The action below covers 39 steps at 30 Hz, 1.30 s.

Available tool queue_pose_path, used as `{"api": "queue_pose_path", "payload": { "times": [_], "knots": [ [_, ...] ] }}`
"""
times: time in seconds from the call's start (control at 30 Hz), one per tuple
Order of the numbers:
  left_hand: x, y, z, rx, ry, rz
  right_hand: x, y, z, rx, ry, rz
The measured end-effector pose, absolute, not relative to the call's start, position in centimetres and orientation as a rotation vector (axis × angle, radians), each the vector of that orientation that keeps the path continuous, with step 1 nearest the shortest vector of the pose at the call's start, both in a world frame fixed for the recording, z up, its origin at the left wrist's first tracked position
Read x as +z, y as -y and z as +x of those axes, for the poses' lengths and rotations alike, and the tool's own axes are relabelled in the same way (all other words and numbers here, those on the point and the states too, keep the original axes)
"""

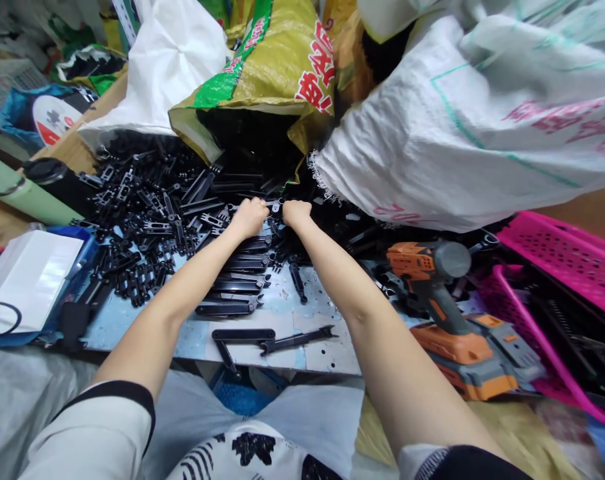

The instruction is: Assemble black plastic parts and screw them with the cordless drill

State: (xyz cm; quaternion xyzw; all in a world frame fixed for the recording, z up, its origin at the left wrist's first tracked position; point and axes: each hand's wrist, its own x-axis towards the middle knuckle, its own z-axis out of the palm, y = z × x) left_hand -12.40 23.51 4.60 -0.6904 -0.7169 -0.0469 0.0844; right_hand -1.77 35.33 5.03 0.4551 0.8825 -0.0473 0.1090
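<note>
My left hand (251,217) and my right hand (297,213) are both stretched out over the far part of the worktable, close together with fingers curled closed. Between them shows a small black plastic part (275,206) with a ring-like end, and both hands appear to grip it. My fingers hide most of it. Just below my left hand lies a row of long black plastic arms (242,283). Nearer the front edge rests a jointed black arm (245,335), folded at an angle, with a forked piece (300,339) touching it.
Loose black parts (147,220) are heaped at left. An olive sack (262,87) opens behind my hands, beside a white sack (447,127). An orange cordless power tool (447,320) and pink baskets (567,267) stand at right. A green bottle (27,193) lies at left.
</note>
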Motion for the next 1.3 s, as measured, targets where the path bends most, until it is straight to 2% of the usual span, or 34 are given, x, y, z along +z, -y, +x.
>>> {"api": "queue_pose_path", "payload": {
  "times": [0.07, 0.23, 0.37, 0.5, 0.6, 0.67, 0.73, 0.87, 1.03, 1.17, 1.3],
  "knots": [
    [3.7, -24.3, -11.7, -0.080, 2.090, -2.217, 4.9, -35.3, -2.1, -0.122, -2.586, 1.328],
    [2.2, -25.7, -10.4, -0.054, 2.189, -2.162, 5.5, -35.0, -1.2, -0.098, -2.632, 1.241],
    [2.3, -25.2, -10.4, 0.038, 2.184, -2.140, 7.3, -33.1, 2.5, -0.183, -2.907, 1.270],
    [2.9, -24.4, -10.7, 0.070, 2.180, -2.181, 9.1, -27.7, 8.9, -0.578, -3.242, 1.063],
    [3.9, -23.2, -11.0, 0.022, 2.195, -2.204, 9.0, -21.9, 13.6, -1.049, -3.124, 0.890],
    [5.0, -21.2, -10.8, -0.125, 2.221, -2.176, 8.1, -18.4, 15.9, -1.305, -2.972, 0.759],
    [6.1, -18.1, -10.3, -0.338, 2.235, -2.134, 7.1, -15.8, 17.4, -1.417, -2.877, 0.668],
    [7.8, -8.7, -8.4, -0.716, 2.331, -2.020, 6.7, -13.3, 17.7, -1.231, -2.909, 0.611],
    [7.2, 2.5, -6.1, -0.904, 2.524, -1.833, 8.1, -11.6, 15.5, -0.503, -2.942, 0.383],
    [5.7, 6.8, -4.6, -0.873, 2.631, -1.816, 7.6, -10.6, 14.3, -0.317, -2.856, 0.320],
    [5.0, 7.4, -3.2, -0.644, 2.621, -1.772, 7.2, -10.1, 14.6, -0.295, -2.853, 0.405]
  ]
}}
